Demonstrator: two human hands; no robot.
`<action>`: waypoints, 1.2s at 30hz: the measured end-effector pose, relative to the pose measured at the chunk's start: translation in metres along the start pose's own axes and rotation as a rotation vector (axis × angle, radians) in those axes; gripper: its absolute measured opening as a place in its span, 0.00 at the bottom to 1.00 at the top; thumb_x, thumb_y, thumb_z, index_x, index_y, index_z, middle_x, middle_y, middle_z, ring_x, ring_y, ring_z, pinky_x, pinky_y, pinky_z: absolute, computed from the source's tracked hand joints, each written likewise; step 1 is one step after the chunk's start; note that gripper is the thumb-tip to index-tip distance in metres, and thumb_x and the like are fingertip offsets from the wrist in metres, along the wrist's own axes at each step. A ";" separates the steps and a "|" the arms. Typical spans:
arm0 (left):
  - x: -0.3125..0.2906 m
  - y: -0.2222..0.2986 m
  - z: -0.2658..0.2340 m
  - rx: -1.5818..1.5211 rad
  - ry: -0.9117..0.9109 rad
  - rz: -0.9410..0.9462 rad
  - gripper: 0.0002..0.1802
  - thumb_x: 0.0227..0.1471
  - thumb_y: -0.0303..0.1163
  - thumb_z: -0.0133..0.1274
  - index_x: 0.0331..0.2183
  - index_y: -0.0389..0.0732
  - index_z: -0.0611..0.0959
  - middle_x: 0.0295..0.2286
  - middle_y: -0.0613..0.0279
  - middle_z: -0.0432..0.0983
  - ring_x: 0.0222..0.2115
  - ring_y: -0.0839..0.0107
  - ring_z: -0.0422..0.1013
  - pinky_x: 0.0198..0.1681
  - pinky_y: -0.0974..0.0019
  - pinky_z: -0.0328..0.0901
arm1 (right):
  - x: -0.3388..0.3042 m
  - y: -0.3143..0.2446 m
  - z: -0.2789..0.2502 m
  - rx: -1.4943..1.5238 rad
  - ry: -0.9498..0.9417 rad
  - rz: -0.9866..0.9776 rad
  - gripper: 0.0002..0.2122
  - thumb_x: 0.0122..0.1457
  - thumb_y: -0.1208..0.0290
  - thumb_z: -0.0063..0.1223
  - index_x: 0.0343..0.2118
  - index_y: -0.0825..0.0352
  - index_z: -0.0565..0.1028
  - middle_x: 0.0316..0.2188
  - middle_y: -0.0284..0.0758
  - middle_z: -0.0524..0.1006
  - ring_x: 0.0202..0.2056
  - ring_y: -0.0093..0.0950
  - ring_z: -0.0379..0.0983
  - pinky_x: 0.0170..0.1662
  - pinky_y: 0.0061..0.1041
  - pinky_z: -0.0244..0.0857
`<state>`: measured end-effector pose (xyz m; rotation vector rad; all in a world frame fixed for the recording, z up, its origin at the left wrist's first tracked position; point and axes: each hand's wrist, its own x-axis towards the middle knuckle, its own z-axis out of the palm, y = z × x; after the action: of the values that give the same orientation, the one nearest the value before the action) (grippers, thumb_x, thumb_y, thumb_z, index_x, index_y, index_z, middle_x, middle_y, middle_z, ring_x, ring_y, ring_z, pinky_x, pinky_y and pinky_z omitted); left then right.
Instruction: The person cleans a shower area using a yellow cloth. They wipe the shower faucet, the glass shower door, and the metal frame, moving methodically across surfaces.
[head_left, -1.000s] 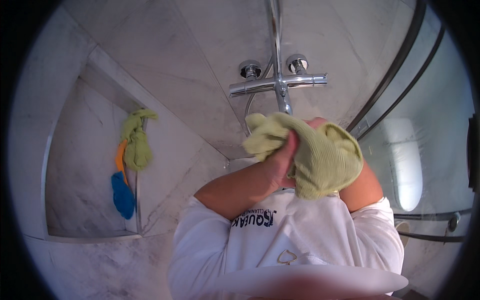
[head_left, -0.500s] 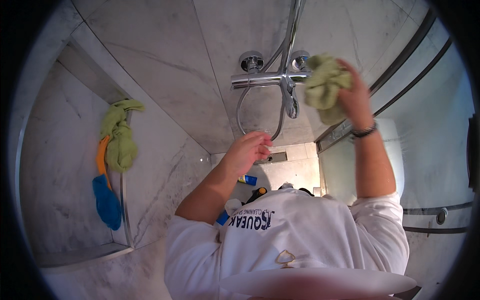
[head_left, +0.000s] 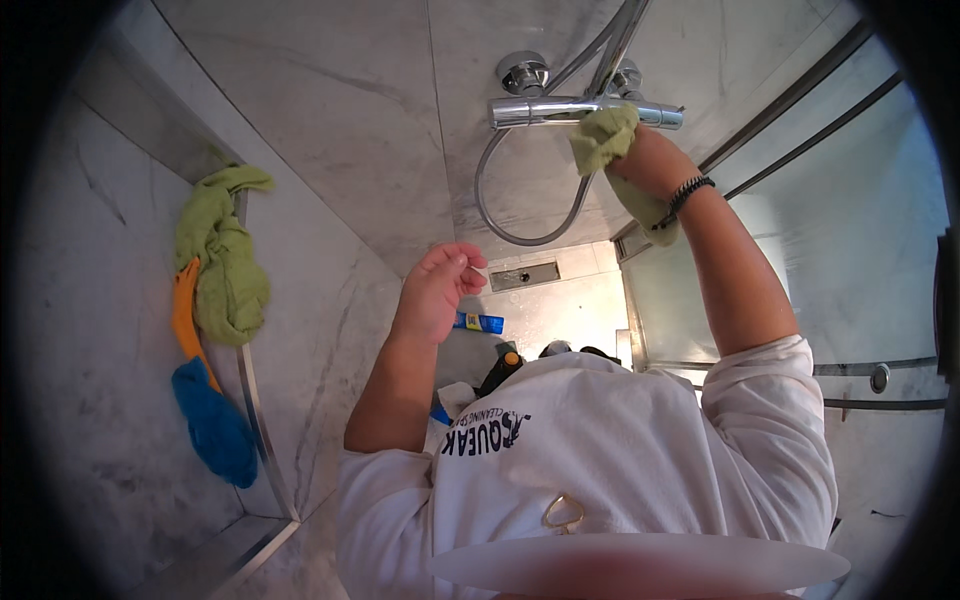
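Note:
My right hand grips a light green cloth against the middle of the chrome shower mixer. The cloth covers the lever below the mixer bar, and a loose end of it hangs under my wrist. In mid-air, left of the looping shower hose, is my left hand. Its fingers are loosely bent and slightly apart, with nothing seen in them.
On the left, a wall niche's metal edge carries another green cloth, an orange-handled tool and a blue cloth. Below are a floor drain, a blue package and dark bottles. A glass screen curves along the right.
My right hand has brought the cloth leftward from beside the mixer's right end onto its lever. My left hand has drawn back to the left, away from the hose. The view has shifted slightly.

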<state>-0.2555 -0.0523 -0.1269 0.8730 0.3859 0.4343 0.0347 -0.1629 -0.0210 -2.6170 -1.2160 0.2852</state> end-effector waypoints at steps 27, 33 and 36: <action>0.002 -0.036 -0.041 0.128 0.147 -0.090 0.09 0.51 0.29 0.48 0.36 0.39 0.76 0.30 0.66 0.73 0.29 0.77 0.68 0.35 0.73 0.63 | -0.099 -0.021 -0.069 -0.559 -0.213 -0.134 0.17 0.39 0.68 0.60 0.36 0.62 0.74 0.32 0.38 0.71 0.35 0.38 0.70 0.38 0.32 0.66; 0.016 -0.035 0.040 0.621 -0.469 0.282 0.29 0.42 0.27 0.58 0.48 0.41 0.69 0.46 0.55 0.62 0.45 0.68 0.63 0.47 0.68 0.60 | -0.156 0.003 -0.060 -0.182 0.085 -0.153 0.24 0.36 0.70 0.62 0.41 0.62 0.70 0.32 0.37 0.69 0.35 0.37 0.70 0.38 0.32 0.65; 0.017 -0.050 0.102 0.781 -0.590 0.531 0.47 0.36 0.32 0.64 0.56 0.43 0.57 0.52 0.52 0.52 0.54 0.60 0.52 0.55 0.61 0.52 | -0.156 -0.002 -0.019 0.154 0.186 -0.270 0.31 0.35 0.71 0.63 0.48 0.62 0.66 0.34 0.40 0.68 0.39 0.39 0.67 0.41 0.30 0.63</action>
<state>-0.1806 -0.1380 -0.1099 1.8211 -0.2671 0.4896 -0.0603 -0.2849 0.0094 -2.2600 -1.3994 0.0795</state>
